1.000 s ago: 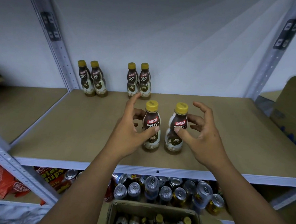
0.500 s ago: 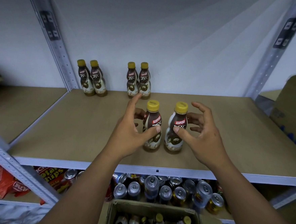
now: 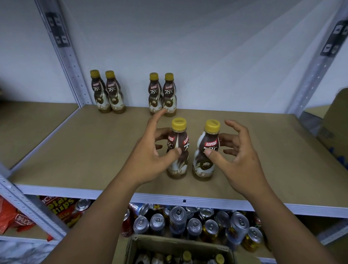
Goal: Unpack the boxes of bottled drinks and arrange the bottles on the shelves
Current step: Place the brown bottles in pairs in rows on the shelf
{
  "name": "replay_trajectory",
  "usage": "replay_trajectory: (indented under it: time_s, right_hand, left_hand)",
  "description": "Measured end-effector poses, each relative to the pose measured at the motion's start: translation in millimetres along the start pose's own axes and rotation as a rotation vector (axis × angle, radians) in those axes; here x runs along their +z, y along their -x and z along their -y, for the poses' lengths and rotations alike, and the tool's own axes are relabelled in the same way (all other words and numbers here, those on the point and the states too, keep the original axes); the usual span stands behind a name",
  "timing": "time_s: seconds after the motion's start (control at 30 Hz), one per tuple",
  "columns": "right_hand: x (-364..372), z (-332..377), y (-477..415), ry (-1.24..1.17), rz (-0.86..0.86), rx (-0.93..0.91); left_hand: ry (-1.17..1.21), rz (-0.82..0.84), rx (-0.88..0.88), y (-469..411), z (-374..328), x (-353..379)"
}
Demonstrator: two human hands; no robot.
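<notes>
Turned since a second ago: left bottle point(image 3: 180, 163), whose label seam faces the camera where the full "Kopiko 78°C" front showed before. Both hands stay where they were.

Item 1, left bottle: brown-and-cream, yellow cap, upright on the shelf point(image 3: 85, 156), front middle. Left hand point(image 3: 148, 157) grips it, thumb across the front, lower fingers curled behind, index finger lifted clear.

Item 2, right bottle point(image 3: 202, 166): same type, upright just beside item 1 with a narrow gap between them. Right hand point(image 3: 239, 159) pinches it lightly, thumb tip on the label, middle finger at its far side, index finger arched above the cap.

Item 3, rear-left pair point(image 3: 107, 94): two bottles touching, at the shelf's back left corner.

Item 4, rear-centre pair point(image 3: 163, 96): two bottles touching, at the shelf's back edge, middle.

Item 5, open box point(image 3: 181, 245): cardboard, below the shelf's front edge, flaps up; holds more yellow-capped bottles, number unclear.

Item 6, cans point(image 3: 193, 222): packed upright on the tier under the shelf.

Item 7, snack packets point(image 3: 8, 217): red, under the shelf to the left.

Item 8, closed carton point(image 3: 342, 123): beyond the shelf's right end.
</notes>
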State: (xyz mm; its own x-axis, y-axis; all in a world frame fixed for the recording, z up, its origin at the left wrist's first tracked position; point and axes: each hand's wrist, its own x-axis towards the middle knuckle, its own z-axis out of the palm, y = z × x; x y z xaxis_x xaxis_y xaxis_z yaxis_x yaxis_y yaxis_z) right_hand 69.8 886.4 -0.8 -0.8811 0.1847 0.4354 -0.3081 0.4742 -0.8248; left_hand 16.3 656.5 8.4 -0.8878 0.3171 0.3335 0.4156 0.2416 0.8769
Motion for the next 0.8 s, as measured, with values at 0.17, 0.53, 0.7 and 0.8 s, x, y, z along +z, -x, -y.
replay_trajectory:
  time_s: [0.17,0.53,0.7,0.8]
  right_hand:
    - [-0.6,-1.3,-1.2,-0.008,-0.004,-0.005]
    - [-2.0,-1.5,-0.6,-0.022,0.009,-0.007]
    - [-0.3,1.0,-0.7,-0.023,0.019,-0.001]
    - [0.5,2.3,-0.4,-0.020,0.021,0.000]
  left_hand:
    - [-0.060,-0.048,-0.021,-0.5,-3.0,2.6]
    - [0.001,0.031,-0.001,-0.9,-0.7,-5.8]
    - [-0.038,-0.035,0.015,0.0,-1.8,4.6]
    - [-0.062,-0.052,0.035,-0.6,-2.3,8.1]
